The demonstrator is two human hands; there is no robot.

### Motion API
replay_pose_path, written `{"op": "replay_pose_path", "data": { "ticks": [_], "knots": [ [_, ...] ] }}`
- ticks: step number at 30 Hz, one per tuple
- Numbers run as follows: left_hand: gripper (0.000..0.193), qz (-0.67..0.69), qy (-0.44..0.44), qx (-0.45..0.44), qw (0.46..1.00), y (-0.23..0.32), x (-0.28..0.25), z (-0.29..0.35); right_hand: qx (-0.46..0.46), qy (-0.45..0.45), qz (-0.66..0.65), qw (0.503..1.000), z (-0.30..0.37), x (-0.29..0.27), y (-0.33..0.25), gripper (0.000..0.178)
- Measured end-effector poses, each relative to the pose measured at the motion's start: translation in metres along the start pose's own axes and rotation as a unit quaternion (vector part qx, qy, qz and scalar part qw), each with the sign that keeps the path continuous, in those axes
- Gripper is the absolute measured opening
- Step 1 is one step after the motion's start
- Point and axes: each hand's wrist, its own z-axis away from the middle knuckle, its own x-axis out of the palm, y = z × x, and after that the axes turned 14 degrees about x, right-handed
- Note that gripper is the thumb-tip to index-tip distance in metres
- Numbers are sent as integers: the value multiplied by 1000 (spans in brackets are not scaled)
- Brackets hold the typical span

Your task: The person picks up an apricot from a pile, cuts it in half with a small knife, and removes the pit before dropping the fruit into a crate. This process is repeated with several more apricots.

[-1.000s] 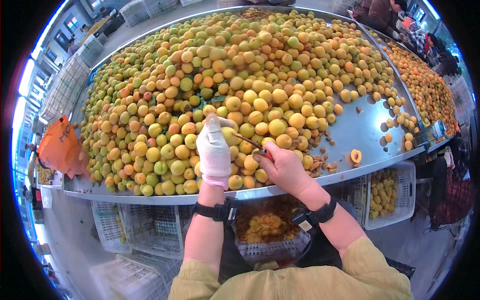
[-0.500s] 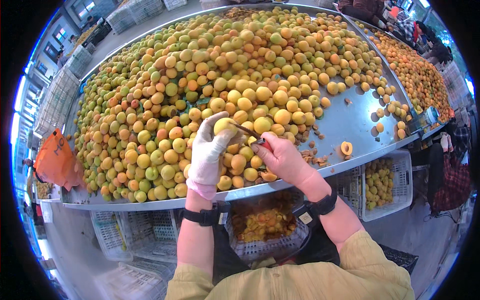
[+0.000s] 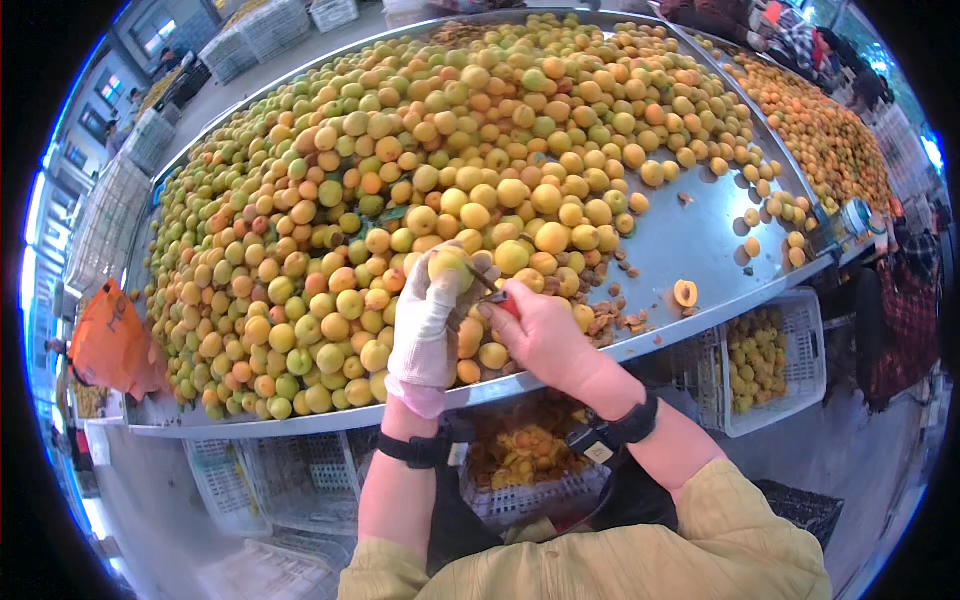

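My left hand [image 3: 420,335], in a white glove, grips a yellow apricot [image 3: 449,267] over the near part of the fruit pile. Bare, my right hand [image 3: 555,335] is closed round the red handle of a small knife [image 3: 509,303]. The knife's dark blade points up and left, its tip at the right side of the apricot; how deep it goes is hidden. A large heap of yellow, green and orange apricots [image 3: 270,245] surrounds both hands on a metal table [image 3: 690,235]. Right of my right hand lie brown pits [image 3: 603,318] and one cut apricot half [image 3: 685,293].
Below the table edge, between my knees, stands a crate [image 3: 520,497] of cut apricots. Another white crate [image 3: 810,350] holds fruit at the right. An orange bag [image 3: 110,335] hangs at the left corner. A person in plaid [image 3: 900,340] sits at far right.
Both hands have come slightly nearer to the table's front edge, with the apricot and knife still in them. The whole view has shifted a little.
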Motion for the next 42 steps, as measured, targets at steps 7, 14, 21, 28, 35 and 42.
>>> {"op": "replay_pose_path", "data": {
  "ticks": [7,14,21,28,35,42],
  "knots": [
    [43,-158,-11,9,987,2,-9,-8,-15,29,8,999,-5,1,6,26],
    [44,66,57,0,996,-12,3,3,34,-86,-99,991,4,14,7,28],
    [44,100,73,-48,991,-9,2,1,58,-89,-13,994,2,0,5,25],
    [46,144,101,-67,982,-18,6,6,43,-11,71,996,3,17,10,26],
    [45,159,106,-54,980,-13,2,5,6,-23,1,1000,-2,25,14,25],
    [32,138,118,18,983,1,-18,-5,70,-155,-294,941,8,14,3,32]
  ]
}}
